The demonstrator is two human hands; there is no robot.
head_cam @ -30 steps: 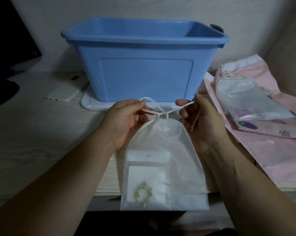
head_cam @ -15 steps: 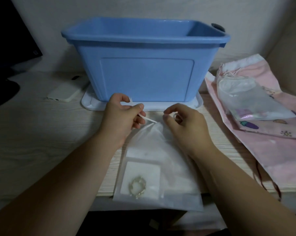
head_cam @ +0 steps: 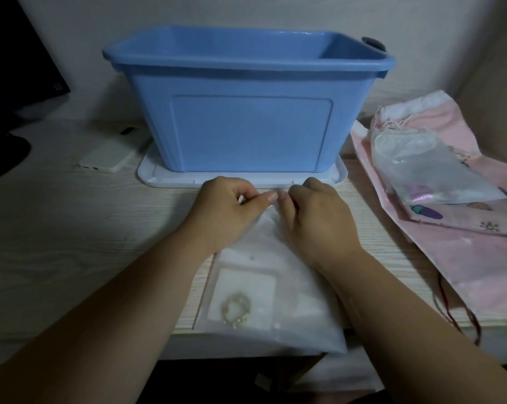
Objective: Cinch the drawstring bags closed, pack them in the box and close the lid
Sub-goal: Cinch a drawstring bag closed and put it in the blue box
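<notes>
Drawstring bag pinched at its neck: left hand curled on the cord, right hand curled on the gathered top. Cinching looks underway; box open, lid beneath, other bags waiting.

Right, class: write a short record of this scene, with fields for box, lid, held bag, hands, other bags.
Box: blue plastic box, open, standing on the lid
Lid: white plastic lid, flat under the box
Held bag: translucent white drawstring bag, lying on the pale wooden table
Hands: left hand and right hand both pinch the bag's neck
Other bags: pink fabric bag right of the box, small clear bag on it
</notes>
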